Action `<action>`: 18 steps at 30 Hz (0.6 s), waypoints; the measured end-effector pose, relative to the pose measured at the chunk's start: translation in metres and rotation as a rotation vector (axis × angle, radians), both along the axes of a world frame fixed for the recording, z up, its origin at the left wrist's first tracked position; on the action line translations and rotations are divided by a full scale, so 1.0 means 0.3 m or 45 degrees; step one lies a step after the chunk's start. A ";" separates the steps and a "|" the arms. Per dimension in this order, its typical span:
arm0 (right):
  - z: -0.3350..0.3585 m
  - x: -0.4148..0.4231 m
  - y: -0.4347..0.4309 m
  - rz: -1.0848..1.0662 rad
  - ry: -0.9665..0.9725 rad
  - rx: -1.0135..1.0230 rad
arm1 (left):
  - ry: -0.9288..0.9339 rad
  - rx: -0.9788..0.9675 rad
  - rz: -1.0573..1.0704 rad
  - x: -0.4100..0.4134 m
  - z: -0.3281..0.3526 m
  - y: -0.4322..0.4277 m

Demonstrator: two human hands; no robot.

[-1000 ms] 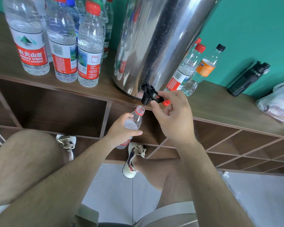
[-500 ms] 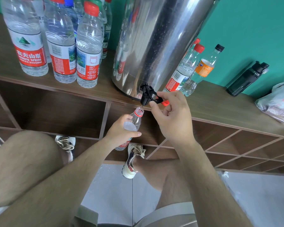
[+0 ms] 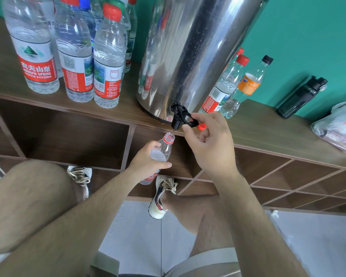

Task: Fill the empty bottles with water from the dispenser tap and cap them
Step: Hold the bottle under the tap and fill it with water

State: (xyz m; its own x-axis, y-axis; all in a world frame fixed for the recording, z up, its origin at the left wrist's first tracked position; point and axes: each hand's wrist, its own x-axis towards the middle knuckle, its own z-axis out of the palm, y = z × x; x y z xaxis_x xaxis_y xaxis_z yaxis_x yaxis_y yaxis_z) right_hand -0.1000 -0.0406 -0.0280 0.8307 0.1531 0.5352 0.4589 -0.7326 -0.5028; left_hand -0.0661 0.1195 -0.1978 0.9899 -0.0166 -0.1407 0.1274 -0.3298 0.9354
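Note:
A steel water dispenser [image 3: 190, 54] stands on the wooden shelf top [image 3: 268, 132]. Its black tap [image 3: 178, 116] juts over the front edge. My left hand [image 3: 146, 162] grips an uncapped clear bottle [image 3: 165, 148] with a red neck ring, its mouth right under the spout. A thin stream of water runs into it. My right hand [image 3: 210, 144] pinches the black tap lever between thumb and fingers. A red cap [image 3: 202, 127] peeks out behind that hand's fingers.
Several capped water bottles [image 3: 108, 56] stand left of the dispenser. Two more bottles [image 3: 228, 84], one with an orange label [image 3: 250, 82], stand to its right. Further right are a dark flask [image 3: 302, 96] and a plastic bag [image 3: 340, 126]. Open cubbies lie below.
Both hands hold almost the same pose. The view has drifted slightly; the bottle stays under the spout with water running.

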 end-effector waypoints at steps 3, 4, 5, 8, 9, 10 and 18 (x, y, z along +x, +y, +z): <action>-0.002 -0.001 0.000 0.000 0.004 -0.003 | -0.001 -0.007 0.000 0.000 -0.001 0.001; -0.002 -0.002 0.000 -0.001 0.010 0.000 | -0.002 -0.008 -0.001 -0.001 -0.001 0.001; -0.003 -0.002 0.000 -0.002 0.016 0.004 | -0.005 -0.004 -0.001 0.000 -0.001 0.001; -0.005 -0.001 0.000 -0.003 0.014 0.014 | -0.019 0.024 0.006 0.004 -0.002 -0.001; -0.005 -0.001 0.000 -0.003 0.015 0.015 | -0.020 0.031 0.009 0.005 -0.003 -0.002; -0.005 -0.002 0.001 -0.003 0.017 0.016 | -0.018 0.035 0.011 0.006 -0.004 -0.001; -0.008 0.001 -0.001 -0.001 0.017 0.020 | -0.013 0.031 0.021 0.007 -0.005 -0.001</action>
